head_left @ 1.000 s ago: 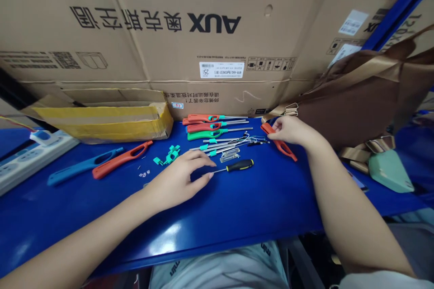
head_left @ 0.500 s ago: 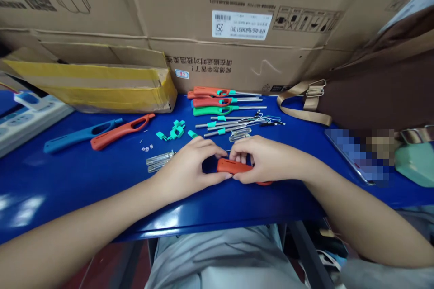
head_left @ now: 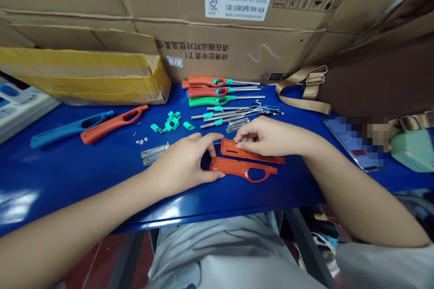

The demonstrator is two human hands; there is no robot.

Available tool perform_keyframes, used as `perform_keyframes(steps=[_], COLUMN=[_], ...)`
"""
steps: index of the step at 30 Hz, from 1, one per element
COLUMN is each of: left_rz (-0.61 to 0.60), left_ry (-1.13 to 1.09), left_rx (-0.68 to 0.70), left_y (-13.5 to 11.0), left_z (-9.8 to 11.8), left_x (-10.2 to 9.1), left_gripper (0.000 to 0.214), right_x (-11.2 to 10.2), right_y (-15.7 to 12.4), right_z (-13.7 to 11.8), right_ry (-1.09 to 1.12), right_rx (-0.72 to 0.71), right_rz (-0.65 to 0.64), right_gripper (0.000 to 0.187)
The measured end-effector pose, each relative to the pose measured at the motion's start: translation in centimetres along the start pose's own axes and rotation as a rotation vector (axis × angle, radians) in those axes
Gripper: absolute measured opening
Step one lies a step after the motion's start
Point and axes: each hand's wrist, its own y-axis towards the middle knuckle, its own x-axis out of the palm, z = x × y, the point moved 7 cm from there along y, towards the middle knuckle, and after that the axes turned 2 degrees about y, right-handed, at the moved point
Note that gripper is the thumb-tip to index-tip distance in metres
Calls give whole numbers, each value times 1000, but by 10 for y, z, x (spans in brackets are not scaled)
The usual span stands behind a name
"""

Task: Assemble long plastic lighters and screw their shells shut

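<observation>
Two halves of an orange lighter handle shell lie open side by side on the blue table (head_left: 68, 176). My left hand (head_left: 185, 162) pinches the left end of the near half (head_left: 244, 170) between thumb and forefinger. My right hand (head_left: 267, 137) rests its curled fingertips on the far half (head_left: 252, 154), holding its left end. Both halves show their hollow insides.
Behind the hands lie metal tubes with wires (head_left: 230, 117), three assembled lighters (head_left: 217, 90), teal small parts (head_left: 169, 124) and clear pieces (head_left: 154, 153). At left: a blue shell (head_left: 68, 128), an orange shell (head_left: 111, 124), a yellow-taped carton (head_left: 84, 76). A brown bag (head_left: 373, 81) stands at right.
My right hand brought the orange handle from the far right to the table's front. Both hands then split it into two halves, which now lie apart. The view has tilted down.
</observation>
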Motion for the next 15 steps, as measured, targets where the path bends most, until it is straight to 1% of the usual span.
perform_keyframes(steps=[3, 7, 12, 15], left_rz=[-14, -22, -8, 5], left_ry=[34, 97, 136, 151], left_rx=[-2, 2, 19, 8], left_y=[0, -1, -2, -2], left_z=[1, 2, 3, 2], left_x=[0, -1, -4, -6], left_gripper=[73, 67, 63, 62], right_x=[0, 3, 1, -3], right_y=[0, 4, 9, 10], right_z=[-4, -7, 0, 5], right_ry=[-25, -54, 98, 207], right_rx=[0, 7, 34, 59], right_rz=[58, 111, 201, 199], right_gripper=[19, 18, 13, 13])
